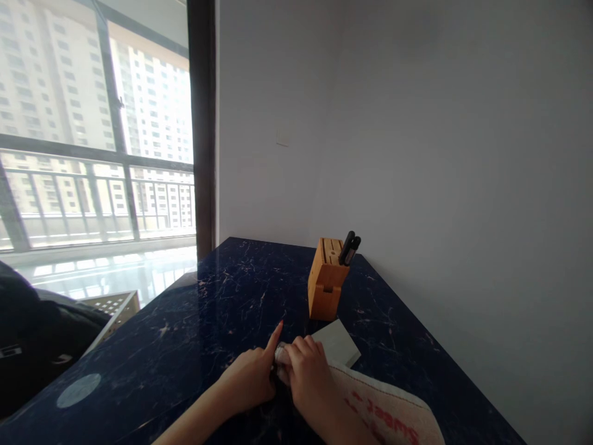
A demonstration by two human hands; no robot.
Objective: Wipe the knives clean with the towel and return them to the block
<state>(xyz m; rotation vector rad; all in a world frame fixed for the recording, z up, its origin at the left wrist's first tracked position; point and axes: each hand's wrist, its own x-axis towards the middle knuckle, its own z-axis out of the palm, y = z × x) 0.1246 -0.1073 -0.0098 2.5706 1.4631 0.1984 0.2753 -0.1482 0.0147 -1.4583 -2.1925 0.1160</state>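
My left hand [250, 377] is low in the middle of the head view, its index finger stretched forward and the other fingers curled. What those curled fingers hold, if anything, is hidden. Pressed up beside it, my right hand [311, 377] is closed on a bunched whitish cloth [281, 355]. A pale towel [393, 411] with red lettering spreads out by my right forearm; whether it is the same piece as the bunched cloth, I cannot tell. Just beyond my right hand lies a flat light-grey slab [337, 343].
Behind the slab a wooden knife block [325, 290] stands upright, with black handles [349, 248] in its right side. The dark blue marbled table [245, 284] meets a white wall at right. On the left are a chair [111, 309] with dark fabric [41, 340] and a window.
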